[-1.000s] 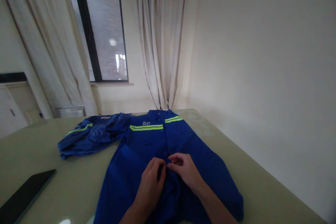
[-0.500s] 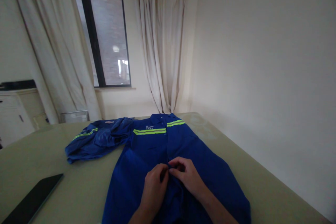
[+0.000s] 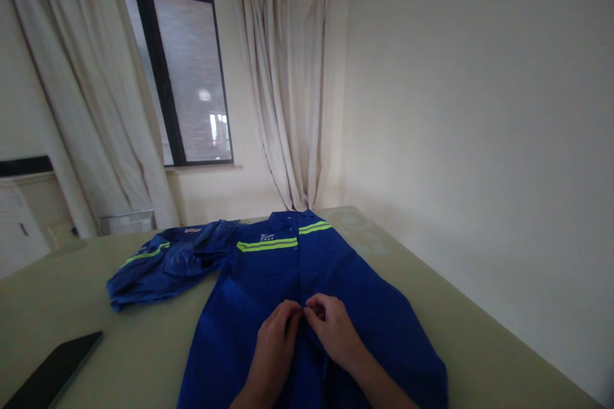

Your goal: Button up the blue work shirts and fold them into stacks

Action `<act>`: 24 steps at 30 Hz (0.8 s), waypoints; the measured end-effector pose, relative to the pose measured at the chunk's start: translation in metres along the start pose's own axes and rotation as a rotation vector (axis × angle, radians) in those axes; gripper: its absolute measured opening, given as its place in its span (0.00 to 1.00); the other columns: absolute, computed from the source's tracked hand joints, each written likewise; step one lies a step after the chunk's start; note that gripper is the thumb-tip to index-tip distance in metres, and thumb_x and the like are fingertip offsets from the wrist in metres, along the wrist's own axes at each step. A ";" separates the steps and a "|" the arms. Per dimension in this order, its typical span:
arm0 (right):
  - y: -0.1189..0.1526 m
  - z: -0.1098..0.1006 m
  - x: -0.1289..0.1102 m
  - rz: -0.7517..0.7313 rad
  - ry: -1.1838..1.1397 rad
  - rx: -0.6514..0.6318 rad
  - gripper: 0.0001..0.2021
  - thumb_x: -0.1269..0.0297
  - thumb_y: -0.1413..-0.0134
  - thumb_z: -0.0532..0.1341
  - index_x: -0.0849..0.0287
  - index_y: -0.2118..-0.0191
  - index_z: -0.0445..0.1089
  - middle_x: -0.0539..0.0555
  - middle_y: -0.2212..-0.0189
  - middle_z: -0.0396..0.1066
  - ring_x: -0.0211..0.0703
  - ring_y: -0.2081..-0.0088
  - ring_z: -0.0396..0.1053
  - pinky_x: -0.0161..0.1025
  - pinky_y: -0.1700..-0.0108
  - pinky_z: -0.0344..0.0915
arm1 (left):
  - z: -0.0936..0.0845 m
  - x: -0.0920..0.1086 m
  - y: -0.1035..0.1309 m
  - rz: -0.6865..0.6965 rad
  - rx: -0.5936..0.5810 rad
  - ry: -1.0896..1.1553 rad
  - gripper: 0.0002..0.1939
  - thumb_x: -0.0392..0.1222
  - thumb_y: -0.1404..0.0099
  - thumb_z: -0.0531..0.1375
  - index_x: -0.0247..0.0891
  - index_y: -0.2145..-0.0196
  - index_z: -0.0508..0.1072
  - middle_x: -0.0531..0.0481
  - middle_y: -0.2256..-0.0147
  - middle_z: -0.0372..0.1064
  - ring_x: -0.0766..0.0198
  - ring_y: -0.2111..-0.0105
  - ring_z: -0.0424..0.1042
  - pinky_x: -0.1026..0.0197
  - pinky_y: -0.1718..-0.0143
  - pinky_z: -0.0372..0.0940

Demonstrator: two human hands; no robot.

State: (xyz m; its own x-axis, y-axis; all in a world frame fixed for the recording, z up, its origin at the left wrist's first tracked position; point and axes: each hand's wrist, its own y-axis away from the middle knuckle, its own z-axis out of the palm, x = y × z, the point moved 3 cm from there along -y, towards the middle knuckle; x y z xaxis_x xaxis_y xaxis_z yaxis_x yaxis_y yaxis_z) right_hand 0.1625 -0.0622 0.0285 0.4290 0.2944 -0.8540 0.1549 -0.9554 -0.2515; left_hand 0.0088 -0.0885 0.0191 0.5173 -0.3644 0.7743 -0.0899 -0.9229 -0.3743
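A blue work jacket (image 3: 268, 275) with yellow-green reflective stripes lies spread on the table, its collar at the far end. My left hand (image 3: 277, 339) pinches the jacket's front edge near the middle. Just to its right, my right hand (image 3: 332, 326) pinches the opposite front edge, thumb and forefinger together. The fingertips of both hands almost meet at the front opening. Whether a button sits between them is hidden by the fingers. Below the hands the cloth is rumpled.
Another blue garment (image 3: 177, 262) with a reflective stripe lies folded at the jacket's left. A dark flat tablet-like object (image 3: 55, 370) rests at the table's near left. The greenish table (image 3: 139, 345) runs along a wall (image 3: 455, 108) on the right. Curtains (image 3: 288, 77) hang behind.
The whole view has shifted slightly, so things appear a little lower and further left. Both hands stay at the jacket's front opening, fingers still pinched.
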 end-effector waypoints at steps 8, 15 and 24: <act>0.004 0.002 -0.012 -0.038 -0.101 -0.040 0.09 0.62 0.43 0.62 0.59 0.69 0.77 0.51 0.75 0.75 0.42 0.73 0.71 0.34 0.71 0.62 | 0.000 -0.005 -0.002 -0.101 -0.032 0.011 0.06 0.42 0.32 0.54 0.43 0.65 0.70 0.52 0.69 0.76 0.59 0.68 0.77 0.61 0.64 0.66; 0.004 0.002 -0.010 -0.004 -0.166 -0.081 0.10 0.63 0.42 0.61 0.59 0.62 0.79 0.51 0.74 0.75 0.41 0.74 0.71 0.34 0.71 0.63 | -0.005 0.001 -0.004 -0.068 -0.030 0.129 0.09 0.44 0.31 0.53 0.43 0.66 0.71 0.52 0.69 0.76 0.60 0.68 0.76 0.63 0.64 0.66; 0.001 -0.006 -0.013 -0.087 0.015 -0.019 0.04 0.70 0.47 0.67 0.56 0.69 0.80 0.51 0.69 0.71 0.41 0.68 0.70 0.35 0.65 0.65 | -0.004 -0.004 -0.005 -0.119 -0.033 0.215 0.04 0.42 0.36 0.57 0.41 0.64 0.70 0.52 0.69 0.76 0.60 0.67 0.77 0.62 0.64 0.67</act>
State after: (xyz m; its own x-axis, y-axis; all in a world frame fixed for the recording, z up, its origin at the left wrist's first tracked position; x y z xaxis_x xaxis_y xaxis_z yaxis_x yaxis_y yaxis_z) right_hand 0.1620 -0.0667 0.0418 0.4261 0.3767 -0.8225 0.2087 -0.9256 -0.3158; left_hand 0.0034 -0.0827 0.0200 0.3329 -0.2672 0.9043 -0.0690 -0.9633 -0.2593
